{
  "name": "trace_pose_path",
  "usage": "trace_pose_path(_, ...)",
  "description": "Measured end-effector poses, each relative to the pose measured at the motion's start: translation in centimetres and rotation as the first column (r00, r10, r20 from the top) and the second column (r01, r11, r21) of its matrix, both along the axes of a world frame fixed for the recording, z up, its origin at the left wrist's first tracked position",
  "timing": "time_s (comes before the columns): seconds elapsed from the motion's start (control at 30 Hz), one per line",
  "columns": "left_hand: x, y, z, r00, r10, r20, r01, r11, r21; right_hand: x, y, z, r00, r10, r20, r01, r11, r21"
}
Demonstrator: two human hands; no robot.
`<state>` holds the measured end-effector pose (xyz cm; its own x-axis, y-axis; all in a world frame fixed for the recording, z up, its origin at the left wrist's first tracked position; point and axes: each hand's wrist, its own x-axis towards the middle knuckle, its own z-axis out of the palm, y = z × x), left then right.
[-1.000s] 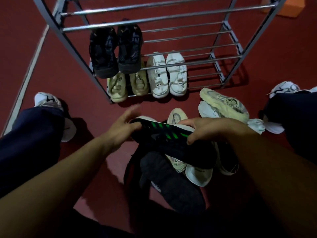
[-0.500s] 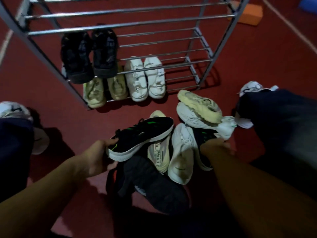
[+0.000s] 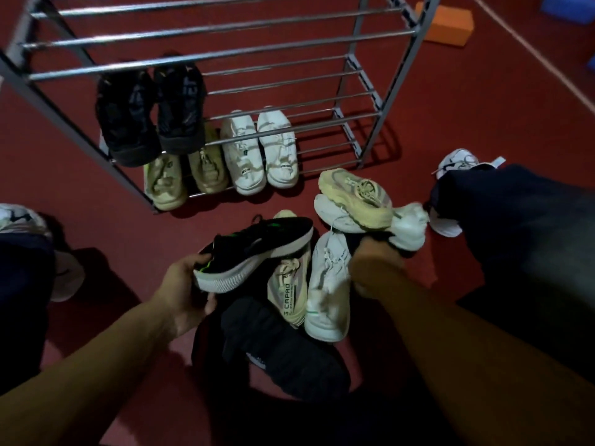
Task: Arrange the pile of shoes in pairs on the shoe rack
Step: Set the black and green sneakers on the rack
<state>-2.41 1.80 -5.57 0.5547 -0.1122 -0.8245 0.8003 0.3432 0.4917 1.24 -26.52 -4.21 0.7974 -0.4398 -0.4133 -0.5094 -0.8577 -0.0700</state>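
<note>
Head view | left hand (image 3: 180, 294) clasps black sneaker (image 3: 254, 252) by heel, toe aimed at shoe rack (image 3: 225, 53) | right hand (image 3: 376, 268) digs into pile, grip unclear.

Metal shoe rack (image 3: 370, 91) is already carrying three pairs: black (image 3: 151, 107), beige (image 3: 185, 175), white (image 3: 260, 149). Loose pile of shoes (image 3: 325, 262) is sitting just in front, one black sneaker (image 3: 254, 249) lifted, tilting sideways.
</note>
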Motion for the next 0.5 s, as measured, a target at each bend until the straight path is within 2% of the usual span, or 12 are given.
trace_pose_path(0.1, 0.4, -0.7, 0.7, 0.995, 0.093, 0.044, -0.092, 0.996, -0.015, 1.1, 1.4, 3.9, 0.958, 0.151, 0.242, -0.140, 0.988, -0.060)
trace_pose_path(0.13, 0.6, -0.7, 0.8, 0.993, 0.113, 0.045, -0.113, 0.993, -0.015, 1.3, 2.2, 5.5, 0.941, 0.203, 0.271, -0.192, 0.979, -0.064)
trace_pose_path(0.27, 0.6, -0.4, 1.1, 0.977, 0.207, 0.059, -0.205, 0.978, -0.039, 0.5, 6.5, 8.5, 0.879, 0.385, 0.281, -0.396, 0.918, -0.018)
trace_pose_path(0.33, 0.2, -0.2, 1.0, 0.976, 0.210, 0.055, -0.208, 0.977, -0.034, -2.0, 8.8, 6.8, 0.860, 0.463, 0.214, -0.491, 0.866, 0.098)
trace_pose_path(0.37, -0.1, -0.1, 0.8, 0.976, 0.212, 0.048, -0.211, 0.977, -0.019, -3.6, 9.7, 5.1, 0.869, 0.473, 0.142, -0.494, 0.844, 0.211)
trace_pose_path(0.43, -0.7, -0.2, 0.4, 0.976, 0.216, 0.015, -0.217, 0.974, 0.063, -6.2, 10.7, 2.2, 0.921, 0.390, -0.016, -0.353, 0.850, 0.392)
trace_pose_path(0.47, -0.9, -0.1, 0.2, 0.975, 0.220, -0.017, -0.217, 0.971, 0.105, -7.0, 10.7, 1.2, 0.952, 0.302, -0.046, -0.251, 0.859, 0.446)
trace_pose_path(0.5, -1.1, -0.2, 0.1, 0.972, 0.228, -0.051, -0.221, 0.968, 0.117, -7.0, 10.6, 0.4, 0.988, 0.143, -0.058, -0.096, 0.864, 0.494)
